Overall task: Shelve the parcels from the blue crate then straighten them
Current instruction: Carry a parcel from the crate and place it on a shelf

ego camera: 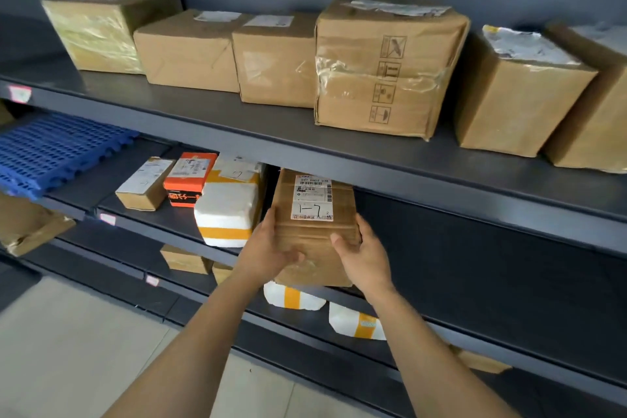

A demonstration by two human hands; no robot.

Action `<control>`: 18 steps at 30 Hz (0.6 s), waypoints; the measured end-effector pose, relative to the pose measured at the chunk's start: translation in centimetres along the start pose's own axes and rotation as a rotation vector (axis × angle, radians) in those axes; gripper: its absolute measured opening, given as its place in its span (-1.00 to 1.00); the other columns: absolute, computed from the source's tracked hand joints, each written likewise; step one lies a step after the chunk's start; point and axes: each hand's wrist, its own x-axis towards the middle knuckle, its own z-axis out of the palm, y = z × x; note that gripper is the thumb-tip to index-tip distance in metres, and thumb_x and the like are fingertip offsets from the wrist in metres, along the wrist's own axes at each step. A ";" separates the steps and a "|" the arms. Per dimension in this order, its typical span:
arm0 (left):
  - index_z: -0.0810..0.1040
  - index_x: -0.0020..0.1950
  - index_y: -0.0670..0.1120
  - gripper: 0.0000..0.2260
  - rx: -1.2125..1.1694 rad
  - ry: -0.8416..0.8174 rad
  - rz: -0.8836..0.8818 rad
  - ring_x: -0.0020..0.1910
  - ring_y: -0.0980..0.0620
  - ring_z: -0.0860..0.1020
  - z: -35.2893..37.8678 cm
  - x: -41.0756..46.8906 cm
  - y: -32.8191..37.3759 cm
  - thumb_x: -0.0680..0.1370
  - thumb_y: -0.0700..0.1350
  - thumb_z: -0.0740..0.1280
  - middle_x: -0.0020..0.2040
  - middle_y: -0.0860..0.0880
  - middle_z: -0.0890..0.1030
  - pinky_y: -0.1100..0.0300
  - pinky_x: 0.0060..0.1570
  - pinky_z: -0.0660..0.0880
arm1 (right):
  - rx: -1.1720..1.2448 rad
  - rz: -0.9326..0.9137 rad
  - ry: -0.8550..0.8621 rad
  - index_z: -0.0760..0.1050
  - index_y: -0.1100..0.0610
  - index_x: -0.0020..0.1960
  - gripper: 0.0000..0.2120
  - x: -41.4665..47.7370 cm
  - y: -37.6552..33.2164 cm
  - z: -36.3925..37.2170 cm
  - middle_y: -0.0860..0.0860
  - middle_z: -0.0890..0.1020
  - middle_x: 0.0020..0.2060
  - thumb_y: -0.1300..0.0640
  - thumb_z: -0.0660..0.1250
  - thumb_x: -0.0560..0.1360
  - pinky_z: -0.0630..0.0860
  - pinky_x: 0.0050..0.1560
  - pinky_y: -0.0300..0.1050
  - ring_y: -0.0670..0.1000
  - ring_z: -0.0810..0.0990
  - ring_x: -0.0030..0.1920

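Note:
I hold a brown cardboard parcel (pixel 314 214) with a white label marked "1-7" at the front edge of the middle shelf (pixel 475 241). My left hand (pixel 271 248) grips its left side and my right hand (pixel 363 254) grips its right side. Left of it on the same shelf stand a white foam parcel with yellow tape (pixel 227 210), an orange and black box (pixel 188 178) and a small brown box with a white label (pixel 144 185). A blue slatted plastic piece (pixel 51 151) lies at the far left.
The top shelf (pixel 237 125) carries several large cardboard boxes in a row. The lower shelf holds two white foam parcels (pixel 293 297) and small brown boxes. A torn brown parcel (pixel 30 224) sits at the left edge. To the right of the held parcel the middle shelf is bare.

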 end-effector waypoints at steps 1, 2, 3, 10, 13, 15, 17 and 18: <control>-0.05 0.57 -0.10 -0.05 0.030 0.003 -0.004 0.37 -0.06 0.36 0.2 1.0 -0.3 0.39 -0.10 0.53 0.44 -0.07 0.33 0.16 0.25 0.33 | 0.000 -0.001 -0.014 0.15 -0.09 0.54 -0.33 0.9 0.2 0.3 -0.07 0.44 0.39 -0.12 0.35 0.51 0.41 0.35 0.08 0.01 0.43 0.37; -0.08 0.57 -0.11 -0.03 0.060 0.007 -0.007 0.39 -0.07 0.34 0.4 1.9 -0.6 0.39 -0.09 0.53 0.46 -0.08 0.30 0.13 0.29 0.32 | 0.000 -0.010 -0.028 0.15 -0.08 0.54 -0.33 1.6 0.3 0.6 -0.07 0.44 0.39 -0.10 0.35 0.51 0.40 0.36 0.07 0.00 0.43 0.37; -0.10 0.58 -0.12 -0.01 0.089 0.012 -0.008 0.41 -0.08 0.31 0.5 2.7 -0.9 0.39 -0.08 0.53 0.48 -0.10 0.26 0.10 0.33 0.31 | -0.001 -0.024 -0.039 0.15 -0.07 0.54 -0.33 2.3 0.4 0.8 -0.07 0.44 0.39 -0.09 0.35 0.51 0.40 0.37 0.06 0.00 0.43 0.37; -0.12 0.58 -0.11 -0.03 0.330 0.067 0.031 0.50 -0.16 0.15 0.6 5.9 -1.4 0.43 0.10 0.46 0.55 -0.13 0.09 -0.01 0.43 0.24 | -0.224 -0.142 -0.013 0.12 0.03 0.56 -0.35 4.5 0.0 1.3 0.08 0.36 0.43 -0.12 0.25 0.57 0.36 0.35 -0.03 0.09 0.38 0.40; -0.10 0.57 -0.15 -0.10 0.473 0.093 0.068 0.53 -0.14 0.07 0.5 5.9 -1.4 0.48 0.18 0.37 0.56 -0.13 0.03 -0.01 0.48 0.16 | -0.369 -0.191 -0.003 0.08 0.01 0.56 -0.32 3.9 0.0 0.7 0.07 0.34 0.43 -0.19 0.23 0.55 0.41 0.30 -0.01 0.09 0.37 0.39; -0.06 0.57 -0.15 -0.17 0.592 0.111 0.100 0.54 -0.14 0.01 0.3 5.6 -1.1 0.52 0.21 0.30 0.57 -0.13 0.01 0.00 0.50 0.10 | -0.453 -0.206 0.027 0.07 0.04 0.57 -0.28 3.1 0.2 0.3 0.08 0.31 0.45 -0.20 0.25 0.54 0.38 0.33 -0.01 0.10 0.33 0.42; -0.02 0.57 -0.13 -0.22 0.705 0.128 0.151 0.55 -0.14 -0.01 0.1 5.0 -0.9 0.53 0.20 0.28 0.57 -0.12 0.02 0.01 0.51 0.05 | -0.531 -0.204 0.087 0.09 0.07 0.56 -0.27 2.0 0.4 -0.3 0.09 0.29 0.48 -0.17 0.29 0.53 0.32 0.37 -0.02 0.10 0.28 0.45; -0.01 0.57 -0.12 -0.23 0.743 0.132 0.181 0.54 -0.13 -0.01 -0.1 4.6 -0.8 0.53 0.18 0.29 0.57 -0.11 0.03 0.01 0.50 0.04 | -0.568 -0.196 0.115 0.11 0.09 0.56 -0.28 1.2 0.5 -0.6 0.09 0.29 0.48 -0.15 0.30 0.53 0.31 0.39 -0.01 0.10 0.27 0.46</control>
